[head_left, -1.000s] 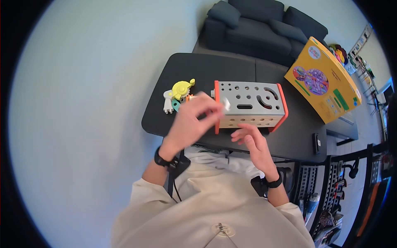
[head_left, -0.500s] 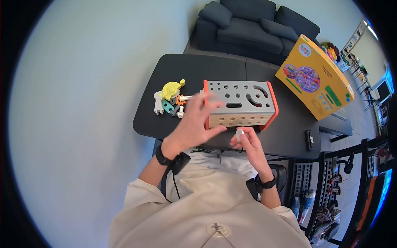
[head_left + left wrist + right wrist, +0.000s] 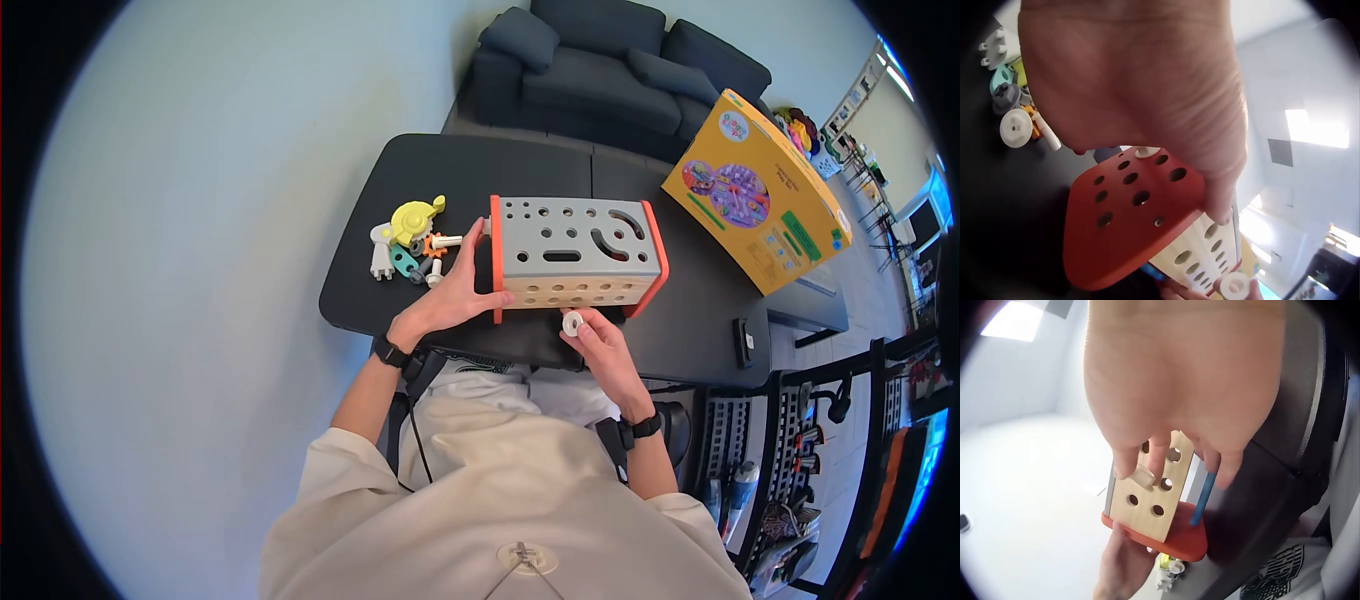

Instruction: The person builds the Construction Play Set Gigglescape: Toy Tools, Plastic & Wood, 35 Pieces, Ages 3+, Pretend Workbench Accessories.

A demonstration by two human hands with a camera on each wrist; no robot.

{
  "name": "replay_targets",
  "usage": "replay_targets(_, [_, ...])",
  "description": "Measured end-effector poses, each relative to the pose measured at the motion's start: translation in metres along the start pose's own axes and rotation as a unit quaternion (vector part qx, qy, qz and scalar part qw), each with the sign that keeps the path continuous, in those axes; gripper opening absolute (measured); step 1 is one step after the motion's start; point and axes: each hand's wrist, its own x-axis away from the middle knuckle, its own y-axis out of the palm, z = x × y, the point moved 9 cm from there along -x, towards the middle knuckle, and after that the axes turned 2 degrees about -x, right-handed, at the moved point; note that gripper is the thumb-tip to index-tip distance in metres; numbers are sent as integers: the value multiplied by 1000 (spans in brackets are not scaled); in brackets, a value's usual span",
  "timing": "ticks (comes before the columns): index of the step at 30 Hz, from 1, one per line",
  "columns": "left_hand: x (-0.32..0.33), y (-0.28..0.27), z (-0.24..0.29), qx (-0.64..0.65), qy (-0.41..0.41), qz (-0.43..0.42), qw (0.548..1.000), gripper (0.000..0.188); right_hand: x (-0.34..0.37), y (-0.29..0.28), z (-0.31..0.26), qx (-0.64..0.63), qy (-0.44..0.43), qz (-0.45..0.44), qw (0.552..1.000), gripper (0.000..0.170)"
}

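My left hand (image 3: pixel 450 300) holds the left end of a toy workbench (image 3: pixel 582 232) with a grey top, pale wooden side and red end panels. Its thumb laps onto the wooden side, and its other fingers lie along the panel. A white bolt (image 3: pixel 1147 152) sits in that red end panel (image 3: pixel 1125 231), close by the fingers. In front of the wooden side, my right hand (image 3: pixel 607 350) pinches a round white nut (image 3: pixel 572 323) with a hole through it. The right wrist view shows this nut (image 3: pixel 1143 477) overlapping the holed side.
Left of the workbench lie a yellow toy saw (image 3: pixel 415 218), an orange gear (image 3: pixel 436 245), a teal strip (image 3: pixel 403 260) and several white and grey parts. A yellow box (image 3: pixel 752 190) stands at the right, a black object (image 3: pixel 743 343) near the table's (image 3: pixel 690 340) right edge.
The white piece was in my left hand above the workbench, then passed to my right hand. My left hand has since moved onto the workbench's left end, and my right fingers have turned the nut.
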Motion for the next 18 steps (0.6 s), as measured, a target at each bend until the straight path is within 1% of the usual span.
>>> replay_targets(1, [2, -1, 4, 0, -1, 2, 1000, 136, 1, 2, -3, -57, -9, 18, 998, 31])
replay_targets(2, [3, -1, 7, 7, -2, 3, 1000, 132, 2, 2, -4, -113, -16, 36, 993, 32])
replay_targets(3, [4, -1, 10, 15, -1, 4, 1000, 127, 1, 1, -1, -111, -15, 33, 993, 32])
replay_targets(4, [4, -1, 11, 14, -2, 7, 1000, 127, 0, -1, 0, -107, -22, 31, 994, 34])
replay_targets(5, [3, -1, 12, 44, -1, 9, 999, 122, -3, -4, -1, -101, -31, 29, 994, 36])
replay_targets(6, [3, -1, 12, 74, -1, 9, 997, 116, -4, -7, -1, -100, -31, 27, 994, 36])
replay_targets(7, [1, -1, 10, 74, -1, 10, 997, 116, -4, -7, -7, -84, -45, 22, 995, 36])
replay_targets(9, [-2, 0, 4, 112, 0, 18, 994, 103, 1, -8, -17, -67, -55, 20, 996, 36])
replay_targets(10, [-4, 0, 7, 113, -1, 17, 993, 103, 1, -7, -23, -36, -56, 18, 998, 34])
replay_targets(11, [-5, -1, 10, 151, 3, 25, 988, 98, 2, -5, -29, -6, -56, 15, 998, 33])
replay_targets(12, [-4, -3, 13, 188, 6, 34, 982, 94, 3, -4, -32, -6, -55, 15, 998, 33])
replay_targets(14, [-3, -4, 22, 196, -2, 22, 980, 95, 4, -3, -45, 36, -76, 13, 996, 30])
replay_targets(16, [-2, -3, 27, 204, -9, 10, 979, 98, 3, -5, -56, 40, -87, 24, 995, 30])
replay_targets(18, [0, 3, 24, 236, -40, 14, 971, 94, 2, -6, -71, 49, -108, 35, 992, 29])
